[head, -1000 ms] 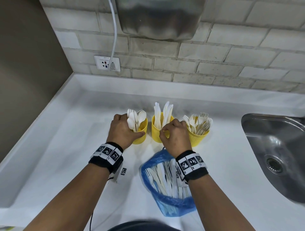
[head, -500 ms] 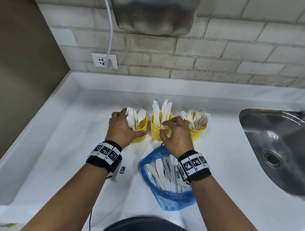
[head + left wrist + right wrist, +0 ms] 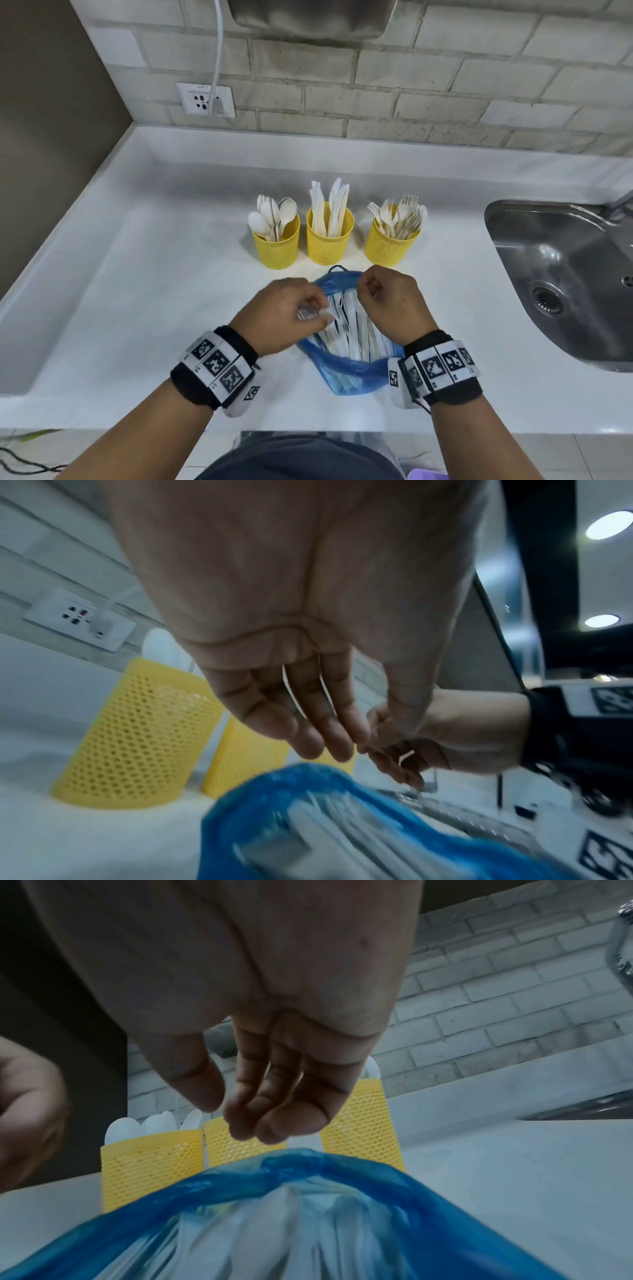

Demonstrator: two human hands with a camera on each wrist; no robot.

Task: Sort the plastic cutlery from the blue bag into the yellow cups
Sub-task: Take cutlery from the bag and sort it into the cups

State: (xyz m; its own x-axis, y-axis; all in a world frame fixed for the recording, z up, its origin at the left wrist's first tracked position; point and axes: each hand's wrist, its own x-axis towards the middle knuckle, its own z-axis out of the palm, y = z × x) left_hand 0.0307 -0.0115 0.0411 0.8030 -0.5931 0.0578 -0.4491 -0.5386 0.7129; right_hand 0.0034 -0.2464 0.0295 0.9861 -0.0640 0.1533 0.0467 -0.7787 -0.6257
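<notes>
Both hands off the yellow cups (image 3: 328, 236) now, left hand (image 3: 286, 313) and right hand (image 3: 388, 301) loosely curled, holding nothing, over open blue bag (image 3: 346, 371), white cutlery (image 3: 356, 329) inside

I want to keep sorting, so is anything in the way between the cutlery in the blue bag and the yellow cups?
Nothing visible blocks it. The blue bag lies open just in front of the three yellow cups, with only bare counter between.
</notes>
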